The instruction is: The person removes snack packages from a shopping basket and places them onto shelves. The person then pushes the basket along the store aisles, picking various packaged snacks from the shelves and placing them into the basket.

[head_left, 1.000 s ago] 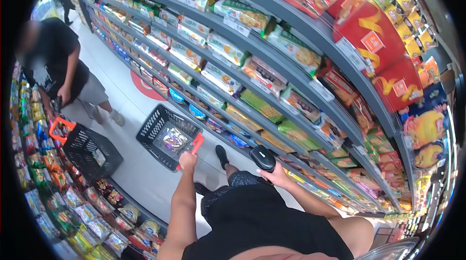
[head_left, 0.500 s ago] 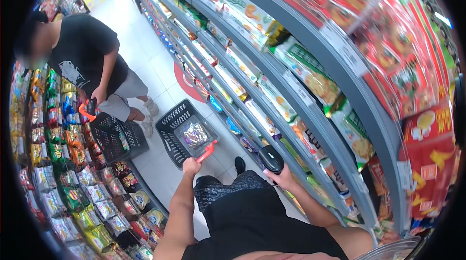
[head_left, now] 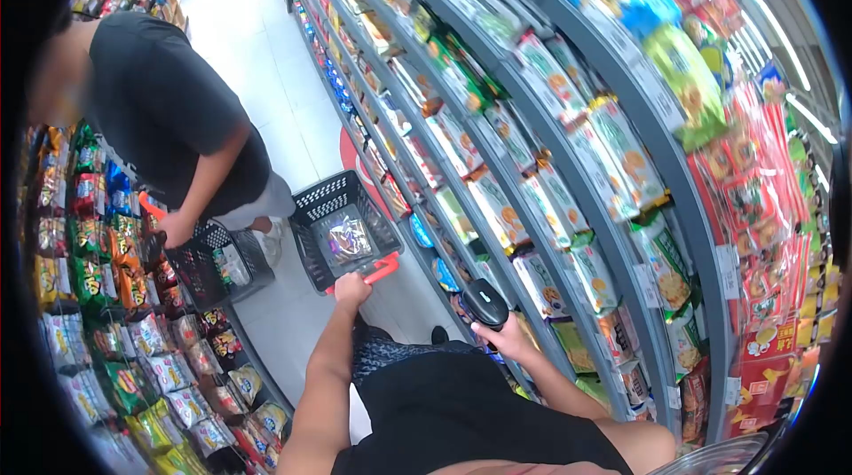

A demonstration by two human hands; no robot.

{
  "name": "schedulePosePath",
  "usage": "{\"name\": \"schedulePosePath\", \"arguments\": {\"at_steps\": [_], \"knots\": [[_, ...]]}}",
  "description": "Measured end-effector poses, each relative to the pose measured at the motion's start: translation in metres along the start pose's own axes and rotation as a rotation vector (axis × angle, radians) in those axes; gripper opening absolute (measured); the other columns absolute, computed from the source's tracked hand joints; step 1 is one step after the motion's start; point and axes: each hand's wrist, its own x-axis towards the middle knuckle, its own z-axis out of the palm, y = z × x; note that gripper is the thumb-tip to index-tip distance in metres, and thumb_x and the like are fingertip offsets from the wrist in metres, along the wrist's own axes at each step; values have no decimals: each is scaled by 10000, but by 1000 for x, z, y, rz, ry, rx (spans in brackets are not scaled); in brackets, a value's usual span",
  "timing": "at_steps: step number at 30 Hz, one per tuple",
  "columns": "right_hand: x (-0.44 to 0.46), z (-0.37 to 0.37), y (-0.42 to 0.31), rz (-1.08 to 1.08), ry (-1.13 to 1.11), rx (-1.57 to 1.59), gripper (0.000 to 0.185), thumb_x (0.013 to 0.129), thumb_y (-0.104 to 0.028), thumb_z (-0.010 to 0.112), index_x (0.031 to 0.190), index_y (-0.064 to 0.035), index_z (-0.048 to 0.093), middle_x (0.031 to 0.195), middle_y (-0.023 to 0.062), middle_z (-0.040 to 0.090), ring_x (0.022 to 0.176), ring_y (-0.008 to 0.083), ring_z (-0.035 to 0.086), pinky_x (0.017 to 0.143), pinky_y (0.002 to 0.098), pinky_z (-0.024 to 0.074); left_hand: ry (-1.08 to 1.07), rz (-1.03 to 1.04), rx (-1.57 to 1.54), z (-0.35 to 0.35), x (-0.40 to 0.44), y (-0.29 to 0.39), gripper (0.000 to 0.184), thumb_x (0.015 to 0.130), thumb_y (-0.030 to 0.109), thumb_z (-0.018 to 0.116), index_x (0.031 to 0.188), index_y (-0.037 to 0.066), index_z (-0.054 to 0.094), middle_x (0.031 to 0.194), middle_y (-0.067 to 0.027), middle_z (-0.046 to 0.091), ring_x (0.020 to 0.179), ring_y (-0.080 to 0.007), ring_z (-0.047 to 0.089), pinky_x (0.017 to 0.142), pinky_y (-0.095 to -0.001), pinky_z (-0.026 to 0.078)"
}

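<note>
My left hand (head_left: 352, 289) is closed around the red handle (head_left: 383, 267) of a black shopping basket (head_left: 306, 249). A shiny packet (head_left: 350, 238) with silver and purple on it lies in the basket. On the other side of my body, my right hand (head_left: 504, 337) grips a black, rounded handheld device (head_left: 485, 303) with a small pale mark on top. What kind of device it is I cannot make out. The device is close to the shelf edge on the right, and its lower end is hidden in my palm.
Snack-packed shelves (head_left: 635, 266) run along my right. At left, bagged snacks (head_left: 169, 360) hang in rows. A person in a dark T-shirt (head_left: 182, 111) stands ahead on the left with a hand (head_left: 177, 228) by a second black basket (head_left: 209, 266). Pale floor (head_left: 266, 58) stretches between.
The view has shifted along the aisle, so the shelves and the other person appear in new places. The person looks nearer. Both my hands keep their holds.
</note>
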Motion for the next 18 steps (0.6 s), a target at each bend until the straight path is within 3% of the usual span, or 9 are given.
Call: {"name": "schedulePosePath", "arguments": {"at_steps": [6, 15, 18], "knots": [[54, 67, -48, 42, 31, -51, 250, 907, -218, 812, 926, -61, 619, 718, -21, 605, 572, 61, 564, 515, 241, 446, -11, -5, -40, -64, 89, -23, 278, 834, 282, 642, 926, 71, 797, 969, -197, 759, 945, -355, 743, 863, -457, 592], [138, 84, -79, 108, 117, -12, 279, 907, -233, 813, 962, -27, 633, 730, -2, 618, 591, 75, 586, 527, 263, 467, 18, -68, -74, -149, 201, -48, 264, 826, 241, 641, 940, 57, 792, 971, -217, 753, 962, -377, 734, 869, -463, 584], [190, 74, -89, 127, 39, -61, 261, 907, -183, 795, 1044, -18, 646, 736, -4, 631, 578, 77, 587, 525, 250, 466, 30, -90, -50, -161, 252, -63, 268, 821, 240, 642, 951, 62, 793, 970, -219, 751, 966, -384, 730, 883, -469, 577]]}}
